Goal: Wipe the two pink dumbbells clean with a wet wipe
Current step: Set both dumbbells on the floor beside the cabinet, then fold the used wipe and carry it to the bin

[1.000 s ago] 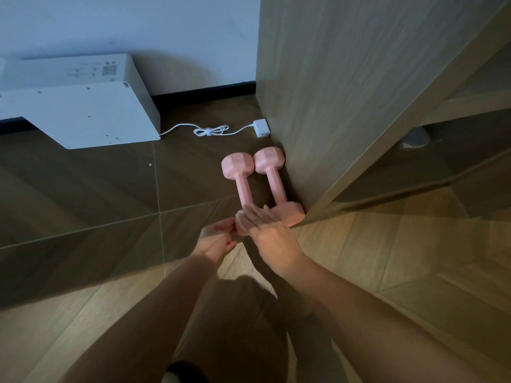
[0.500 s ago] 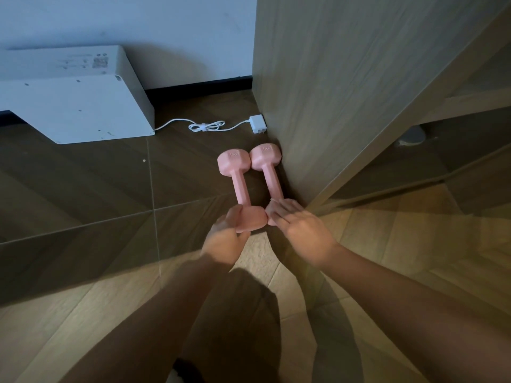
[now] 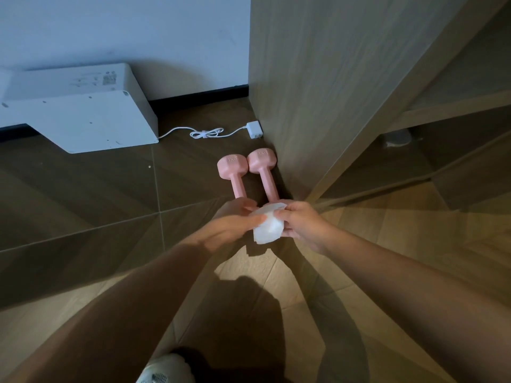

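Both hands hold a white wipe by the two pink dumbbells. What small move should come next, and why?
Probably press the white wet wipe, pinched by the left hand and the right hand, onto the near end of the pink dumbbell beside the wooden cabinet panel: the wipe is right at that end.

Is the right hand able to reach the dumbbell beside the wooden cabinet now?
Probably yes. The right hand hovers just before that dumbbell, nothing between them. It holds the wet wipe together with the left hand, and the cabinet stands close on one side.
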The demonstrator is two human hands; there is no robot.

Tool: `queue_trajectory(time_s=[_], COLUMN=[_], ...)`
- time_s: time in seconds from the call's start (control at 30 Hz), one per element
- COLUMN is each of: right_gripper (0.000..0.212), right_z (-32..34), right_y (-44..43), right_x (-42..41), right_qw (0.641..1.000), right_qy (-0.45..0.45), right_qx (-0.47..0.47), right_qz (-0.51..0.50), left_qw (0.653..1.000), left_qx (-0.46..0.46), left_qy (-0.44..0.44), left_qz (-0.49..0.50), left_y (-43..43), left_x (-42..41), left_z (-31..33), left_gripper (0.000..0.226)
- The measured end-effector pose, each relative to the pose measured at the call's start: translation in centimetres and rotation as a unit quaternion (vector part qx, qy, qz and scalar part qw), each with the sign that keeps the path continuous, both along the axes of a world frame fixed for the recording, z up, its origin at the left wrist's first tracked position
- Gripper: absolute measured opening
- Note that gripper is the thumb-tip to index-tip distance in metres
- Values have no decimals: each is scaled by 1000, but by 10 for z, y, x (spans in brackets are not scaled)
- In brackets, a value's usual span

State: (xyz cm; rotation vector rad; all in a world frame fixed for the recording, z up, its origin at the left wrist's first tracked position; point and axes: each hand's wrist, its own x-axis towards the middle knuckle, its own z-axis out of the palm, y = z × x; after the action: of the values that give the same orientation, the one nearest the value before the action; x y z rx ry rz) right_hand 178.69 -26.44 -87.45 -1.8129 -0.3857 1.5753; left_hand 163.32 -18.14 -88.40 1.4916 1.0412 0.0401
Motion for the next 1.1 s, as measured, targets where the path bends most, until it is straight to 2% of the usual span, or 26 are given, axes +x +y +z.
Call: queue_trajectory(time_s=[0.07,0.1,0.17,0.23,0.3,0.4,0.53,0.6,0.7,0.83,0.93,1.0,1.1], right_gripper=[17,17,19,32,36,29,39,43,37,37,26,29,36], right_z=[4,3,7,6,7,14,41,53,71,103,135,159,206], right_y=[2,3,1,-2,-3,-2,-4,-9,-19,-43,-67,-84,-109], right_x=[2,4,4,5,3,-7,-21,-27,-34,-36,-38,-37,-37], right_qw=[999,998,996,995,998,999,993,994,996,990,987,988,989], right_qy=[17,24,64,93,60,-10,111,99,74,121,146,139,139], right_qx=[-17,-26,-37,-33,-25,-42,-34,-27,-29,-21,-10,-16,-33], right_qz=[-26,-42,-56,-29,0,-16,-33,-23,-51,-64,-70,-62,-48], left_qw=[999,998,995,993,991,992,996,996,991,987,979,976,975], left_qx=[-22,-26,-50,-70,-75,-63,-49,-50,-55,-74,-81,-40,60], left_qy=[14,31,33,14,17,28,20,22,71,73,82,114,165], left_qz=[41,57,76,93,107,107,70,73,101,119,167,179,134], left_y=[4,5,7,7,8,6,0,-3,-11,-33,-58,-77,-106], left_x=[6,7,5,3,0,-7,-16,-19,-26,-31,-30,-29,-29], left_z=[4,4,3,5,8,22,56,75,98,133,166,192,238], left_gripper=[6,4,5,4,6,7,8,9,7,10,12,13,10])
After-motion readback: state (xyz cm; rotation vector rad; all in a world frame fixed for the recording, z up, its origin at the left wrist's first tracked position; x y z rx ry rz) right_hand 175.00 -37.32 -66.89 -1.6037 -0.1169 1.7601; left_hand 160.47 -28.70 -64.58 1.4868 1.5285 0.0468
